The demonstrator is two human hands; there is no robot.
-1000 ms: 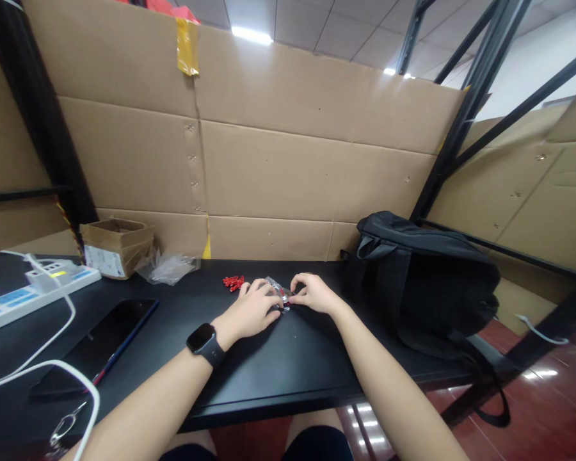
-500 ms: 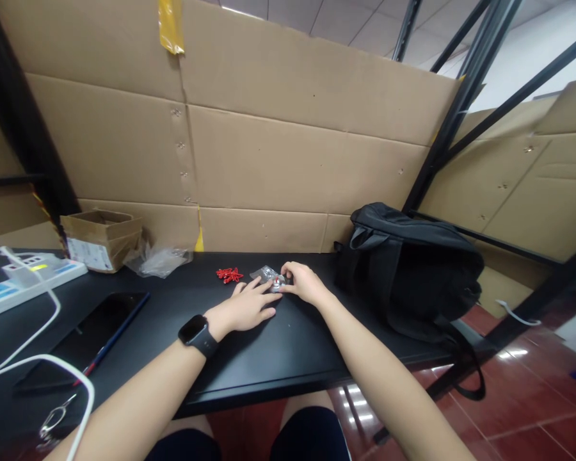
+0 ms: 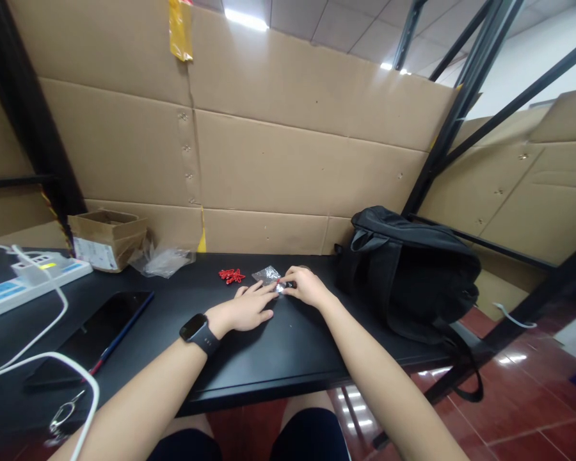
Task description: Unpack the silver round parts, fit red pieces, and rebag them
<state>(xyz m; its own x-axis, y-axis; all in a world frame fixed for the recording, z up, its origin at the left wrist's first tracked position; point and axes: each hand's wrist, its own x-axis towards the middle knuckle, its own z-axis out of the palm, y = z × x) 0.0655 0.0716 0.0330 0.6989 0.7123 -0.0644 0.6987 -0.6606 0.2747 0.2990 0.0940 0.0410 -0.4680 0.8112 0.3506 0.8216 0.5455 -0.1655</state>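
On the black table [image 3: 288, 352], my left hand [image 3: 249, 308] lies nearly flat with its fingers spread, the fingertips at a small shiny piece [image 3: 280, 288]. My right hand [image 3: 307, 286] bends its fingers in from the other side and pinches at the same spot; a bit of red shows by its fingertips, too small to name. Just behind the fingers lies a small clear plastic bag [image 3: 267, 274]. A little pile of red pieces [image 3: 231, 276] sits to the left of the bag. A dark watch is on my left wrist.
A black backpack [image 3: 413, 269] stands on the right. At the back left are an open cardboard box [image 3: 108, 240] and crumpled clear plastic [image 3: 163, 261]. A power strip [image 3: 38, 282], white cables, a dark tablet [image 3: 96, 333] and a key ring [image 3: 62, 416] are on the left.
The right fingers have shifted slightly and now cover more of the shiny piece. My left hand has barely moved. The whole view has tilted a little upward.
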